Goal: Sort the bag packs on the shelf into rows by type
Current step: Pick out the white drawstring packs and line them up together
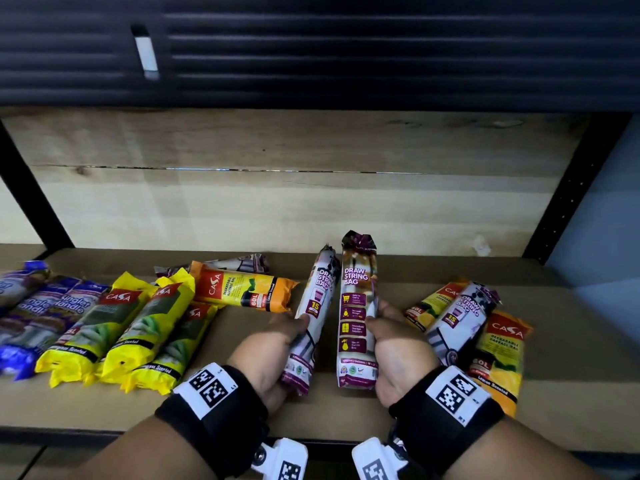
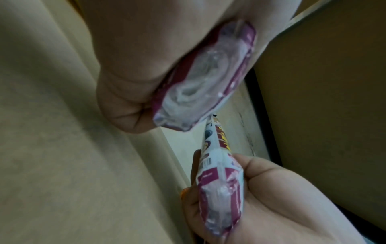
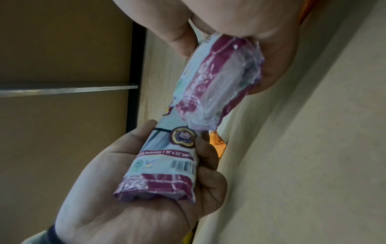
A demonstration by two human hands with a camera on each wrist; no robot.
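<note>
Fingers of each hand clamped on draw-string pack [image 1: 313,317]; orange pack [image 1: 244,289] behind, yellow packs [image 1: 114,332] left.

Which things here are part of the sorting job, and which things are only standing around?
Part of the job:
- left hand gripping one draw string bag pack
- right hand gripping another draw string pack
- yellow packs
- orange packs
- blue handle-bag packs
- shelf board

Only standing around:
- black shelf post
- wooden back panel
</note>
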